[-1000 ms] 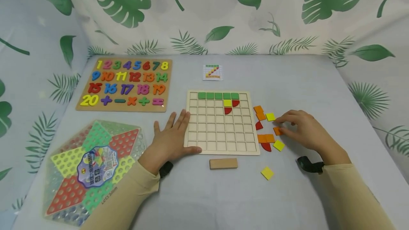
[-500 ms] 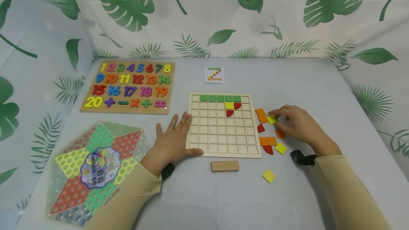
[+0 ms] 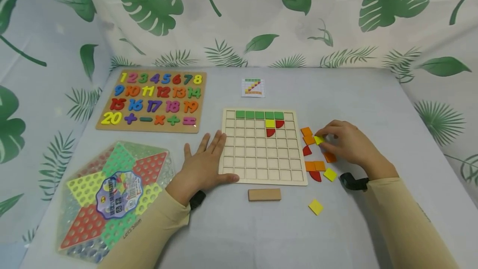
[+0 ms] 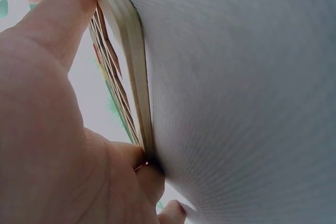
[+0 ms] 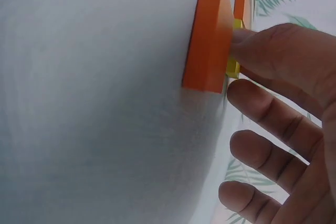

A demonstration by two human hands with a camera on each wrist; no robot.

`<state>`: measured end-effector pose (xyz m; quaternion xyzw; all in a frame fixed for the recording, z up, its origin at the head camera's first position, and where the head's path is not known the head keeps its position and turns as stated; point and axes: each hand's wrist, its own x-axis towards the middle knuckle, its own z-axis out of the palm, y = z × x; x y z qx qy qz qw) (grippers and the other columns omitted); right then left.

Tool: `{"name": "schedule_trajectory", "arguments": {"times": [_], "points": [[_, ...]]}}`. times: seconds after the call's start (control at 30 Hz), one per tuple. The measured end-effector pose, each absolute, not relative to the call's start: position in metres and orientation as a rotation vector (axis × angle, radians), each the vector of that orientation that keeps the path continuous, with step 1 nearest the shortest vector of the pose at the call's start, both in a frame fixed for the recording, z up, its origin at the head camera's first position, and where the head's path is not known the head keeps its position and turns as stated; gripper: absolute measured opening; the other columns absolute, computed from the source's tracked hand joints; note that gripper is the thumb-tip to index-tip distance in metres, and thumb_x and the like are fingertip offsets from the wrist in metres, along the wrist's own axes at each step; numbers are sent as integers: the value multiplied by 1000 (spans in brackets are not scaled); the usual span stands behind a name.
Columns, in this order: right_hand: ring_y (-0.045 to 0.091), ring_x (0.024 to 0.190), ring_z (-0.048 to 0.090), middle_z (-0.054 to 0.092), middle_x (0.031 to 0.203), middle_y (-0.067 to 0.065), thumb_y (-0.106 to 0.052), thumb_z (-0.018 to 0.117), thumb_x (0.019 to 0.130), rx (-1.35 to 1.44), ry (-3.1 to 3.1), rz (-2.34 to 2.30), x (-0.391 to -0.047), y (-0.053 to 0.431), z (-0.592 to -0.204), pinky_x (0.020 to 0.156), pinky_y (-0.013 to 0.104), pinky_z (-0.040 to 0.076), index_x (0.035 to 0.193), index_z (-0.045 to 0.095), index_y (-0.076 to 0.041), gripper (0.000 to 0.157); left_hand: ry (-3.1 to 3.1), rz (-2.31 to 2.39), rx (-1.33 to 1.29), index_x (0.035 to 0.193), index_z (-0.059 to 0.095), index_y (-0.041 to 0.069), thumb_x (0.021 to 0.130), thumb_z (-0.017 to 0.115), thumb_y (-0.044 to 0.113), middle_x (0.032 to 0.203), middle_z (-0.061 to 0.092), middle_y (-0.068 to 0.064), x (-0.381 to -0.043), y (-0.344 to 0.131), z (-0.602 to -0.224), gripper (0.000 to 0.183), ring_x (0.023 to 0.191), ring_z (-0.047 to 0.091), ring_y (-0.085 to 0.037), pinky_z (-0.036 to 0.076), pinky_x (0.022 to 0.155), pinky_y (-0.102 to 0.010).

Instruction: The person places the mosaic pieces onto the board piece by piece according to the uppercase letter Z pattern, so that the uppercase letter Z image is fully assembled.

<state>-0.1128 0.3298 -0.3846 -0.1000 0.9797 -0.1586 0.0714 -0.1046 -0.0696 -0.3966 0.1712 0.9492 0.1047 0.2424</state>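
My left hand point(image 3: 201, 165) lies with spread fingers along the left side of the wooden grid board point(image 3: 244, 150), its thumb at the near left corner. In the left wrist view the thumb and fingertips touch the board's edge point(image 4: 137, 72). On the board sit a row of green square tiles point(image 3: 259, 115), a yellow tile point(image 3: 270, 123) and two red quarter-circle tiles point(image 3: 270, 132). Right of the board my right hand point(image 3: 345, 142) pinches a yellow square tile point(image 3: 318, 140) between thumb and index finger. An orange tile point(image 5: 209, 38) lies close under that hand.
Loose orange tiles point(image 3: 315, 166), red quarter-circles point(image 3: 315, 176) and yellow tiles point(image 3: 330, 174) lie about the right hand. A wooden block point(image 3: 264, 194) is in front of the board, a pattern card point(image 3: 253, 88) behind it. Leftward are a number puzzle point(image 3: 151, 101) and a hexagonal game board point(image 3: 149, 170).
My right hand has shifted slightly left and its thumb and index finger have come together on the yellow tile. My left hand stays by the board. The head view has moved a little.
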Motion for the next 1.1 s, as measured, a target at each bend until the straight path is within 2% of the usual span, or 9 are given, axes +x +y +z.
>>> {"name": "schedule_trajectory", "arguments": {"times": [0.1, 0.5, 0.67, 0.83, 0.93, 1.1], "points": [[34, 108, 58, 69, 118, 16, -14, 78, 91, -271, 2942, -487, -113, 329, -384, 92, 55, 56, 118, 77, -8, 28, 2590, 283, 463, 169, -4, 20, 84, 65, 79, 177, -10, 3, -105, -70, -396, 125, 165, -8, -30, 1, 123, -77], [27, 96, 58, 73, 111, 9, -18, 81, 90, -358, 2979, -532, -123, 303, -378, 82, 42, 54, 116, 78, -10, 27, 2594, 287, 461, 169, -4, 20, 84, 65, 79, 177, -9, 4, -105, -70, -396, 124, 165, -8, -30, 1, 123, -77], [29, 100, 60, 73, 112, 10, -19, 81, 90, -475, 2958, -544, -135, 278, -377, 89, 48, 55, 115, 78, -10, 27, 2592, 286, 456, 169, -4, 20, 84, 65, 79, 177, -10, 4, -105, -70, -396, 124, 165, -8, -30, 1, 123, -77], [31, 112, 64, 74, 116, 9, -22, 81, 91, -565, 2921, -546, -149, 250, -380, 100, 53, 53, 116, 78, -11, 27, 2596, 288, 458, 169, -4, 20, 84, 65, 79, 177, -9, 3, -105, -70, -397, 124, 165, -7, -30, 2, 123, -77], [29, 110, 65, 74, 115, 7, -24, 82, 91, -606, 2907, -541, -156, 235, -383, 98, 51, 54, 116, 79, -12, 28, 2601, 284, 460, 169, -4, 20, 84, 64, 79, 177, -9, 4, -105, -70, -398, 124, 165, -7, -30, 2, 123, -77], [24, 96, 63, 74, 106, 5, -25, 83, 89, -694, 2918, -475, -165, 214, -386, 88, 45, 54, 113, 80, -12, 27, 2607, 275, 459, 169, -5, 21, 83, 63, 81, 176, -10, 5, -105, -70, -400, 124, 165, -7, -29, 3, 124, -76]]}}
